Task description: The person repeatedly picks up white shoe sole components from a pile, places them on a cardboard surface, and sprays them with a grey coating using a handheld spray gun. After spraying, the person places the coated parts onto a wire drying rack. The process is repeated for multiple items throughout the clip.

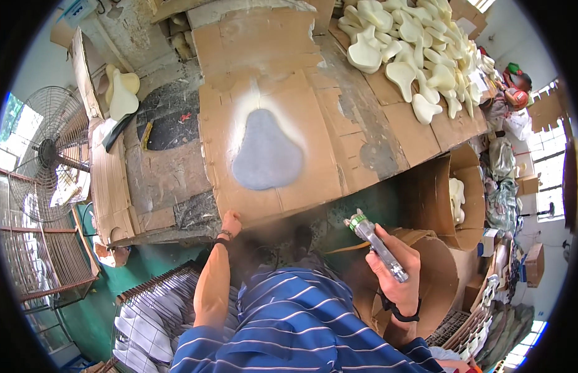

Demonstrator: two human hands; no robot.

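Many cream pieces [419, 43] beyond cardboard [338, 124]

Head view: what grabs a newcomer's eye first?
The grey pear-shaped piece lying mid-frame on the cardboard-covered table, ringed by pale overspray. Next, the spray gun gripped in the right hand at lower right, while the left hand touches the cardboard's near edge. Top right, a heap of cream pear-shaped pieces covers the far corner.

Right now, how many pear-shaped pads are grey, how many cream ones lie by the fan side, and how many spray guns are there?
Grey pad: 1
Cream pads, left box: 2
Spray gun: 1, in the right hand
Total: 4
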